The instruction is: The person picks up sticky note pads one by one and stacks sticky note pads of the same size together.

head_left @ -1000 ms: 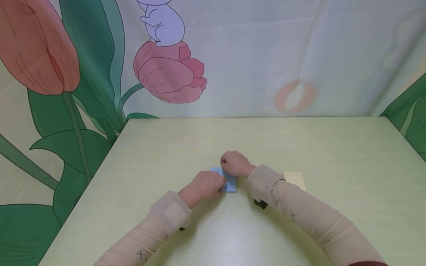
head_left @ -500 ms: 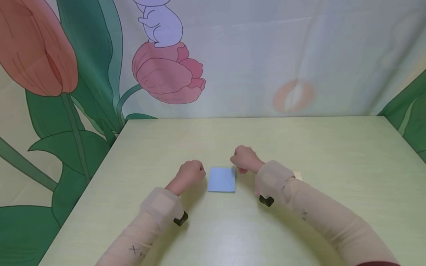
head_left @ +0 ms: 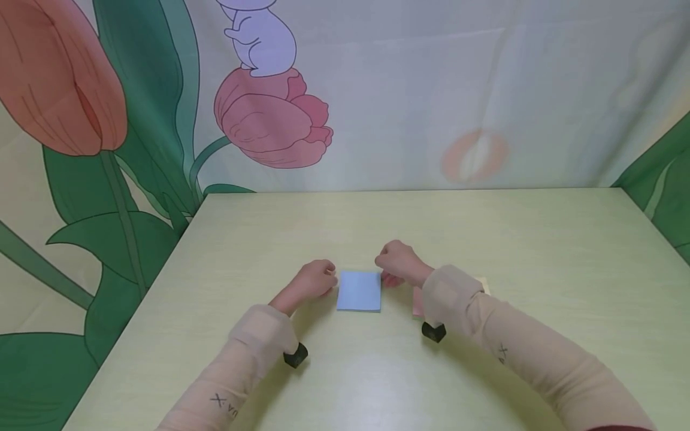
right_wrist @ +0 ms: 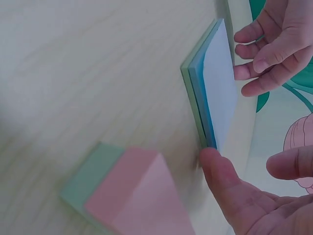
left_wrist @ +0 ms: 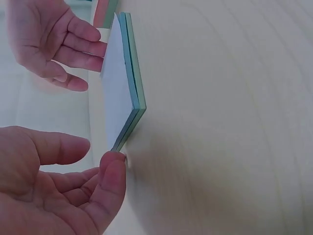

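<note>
A square blue sticky note pad (head_left: 359,291) lies flat on the table, stacked on a thin green layer (left_wrist: 139,93) that shows along its edge. My left hand (head_left: 309,280) is at its left side, fingers loosely bent, a fingertip at the stack's edge in the left wrist view. On the opposite side is my right hand (head_left: 400,263), with one finger (right_wrist: 220,169) meeting the near corner in the right wrist view. Both thumbs stand apart from the pad, and neither hand grips it.
Right of the stack, a pink pad (right_wrist: 132,176) sits with a green pad (right_wrist: 90,171), partly hidden by my right wrist in the head view. A bit of pale yellow paper (head_left: 485,285) shows behind the right sleeve. A printed curtain (head_left: 399,90) hangs behind the table.
Both hands were over the blue pad; they have parted to its left and right sides, uncovering it. Since half a second ago, the left fingers have loosened and the right hand has lowered slightly.
</note>
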